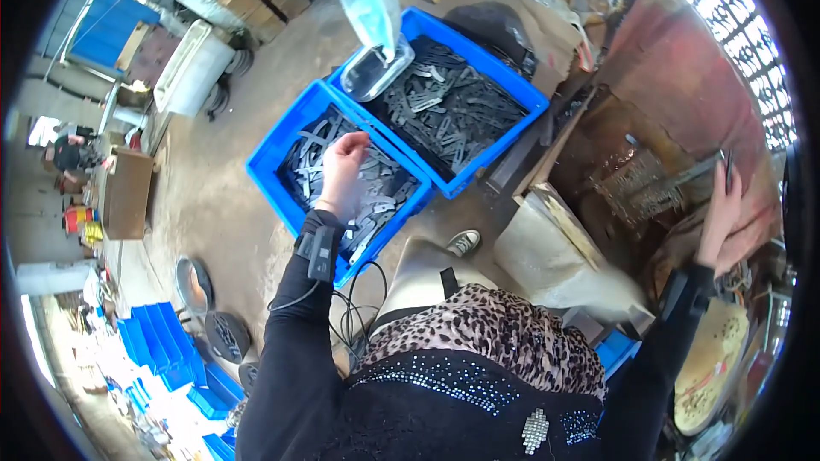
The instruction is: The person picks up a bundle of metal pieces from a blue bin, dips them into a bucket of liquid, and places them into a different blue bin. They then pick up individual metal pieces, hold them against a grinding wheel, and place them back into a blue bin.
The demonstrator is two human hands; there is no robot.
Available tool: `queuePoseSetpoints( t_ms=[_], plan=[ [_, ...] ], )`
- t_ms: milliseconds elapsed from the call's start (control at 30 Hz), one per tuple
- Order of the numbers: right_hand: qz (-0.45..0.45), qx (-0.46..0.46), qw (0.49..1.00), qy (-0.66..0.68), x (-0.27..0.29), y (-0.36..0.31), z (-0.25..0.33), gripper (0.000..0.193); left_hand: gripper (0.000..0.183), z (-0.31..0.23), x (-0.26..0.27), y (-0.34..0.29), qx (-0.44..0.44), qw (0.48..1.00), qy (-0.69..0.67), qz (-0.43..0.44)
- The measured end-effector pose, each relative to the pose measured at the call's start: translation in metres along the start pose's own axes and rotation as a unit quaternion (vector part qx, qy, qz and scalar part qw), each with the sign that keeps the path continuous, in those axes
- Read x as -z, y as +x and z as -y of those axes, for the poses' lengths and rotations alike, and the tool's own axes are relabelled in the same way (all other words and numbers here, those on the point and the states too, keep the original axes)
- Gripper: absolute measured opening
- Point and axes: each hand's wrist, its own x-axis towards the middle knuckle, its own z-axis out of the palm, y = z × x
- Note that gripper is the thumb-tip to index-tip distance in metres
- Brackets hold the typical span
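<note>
Your left blue crate (pixel 272 177) sits on the floor (pixel 218 132), loaded with loose flat grey metal pieces (pixel 386 177). Your left hand (pixel 342 159) is over that crate, fingers curled in, mostly closed; can't tell if a piece is pinched or touched. Right blue crate (pixel 500 150) butts against it, also full of similar parts (pixel 444 111), clear plastic container (pixel 376 71) at its left corner. Far right, your right hand (pixel 726 207) grips a dark slim piece (pixel 727 169) upright between thumb and fingers, beside a red-brown sheet (pixel 683 55).
</note>
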Motion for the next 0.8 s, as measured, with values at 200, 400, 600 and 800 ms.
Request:
queuePoseSetpoints(
  t_ms=[200, 400, 600, 800],
  plan=[
    [0.175, -0.051, 0.983, 0.017, -0.039, -0.134, 0.071, 0.029, 0.024, 0.048, 0.092, -0.003, 0.061, 0.892, 0.444, -0.062],
    [0.218, -0.087, 0.971, 0.038, -0.044, -0.186, 0.054, 0.032, 0.011, 0.086, 0.073, -0.012, -0.033, 0.799, 0.600, -0.028],
    [0.143, 0.003, 0.989, -0.039, -0.016, -0.201, 0.114, 0.035, 0.012, 0.097, 0.046, -0.010, -0.074, 0.739, 0.670, 0.010],
    [0.147, 0.002, 0.988, -0.054, -0.020, -0.196, 0.113, 0.036, 0.013, 0.080, 0.067, -0.005, -0.147, 0.739, 0.657, 0.002]
  ],
)
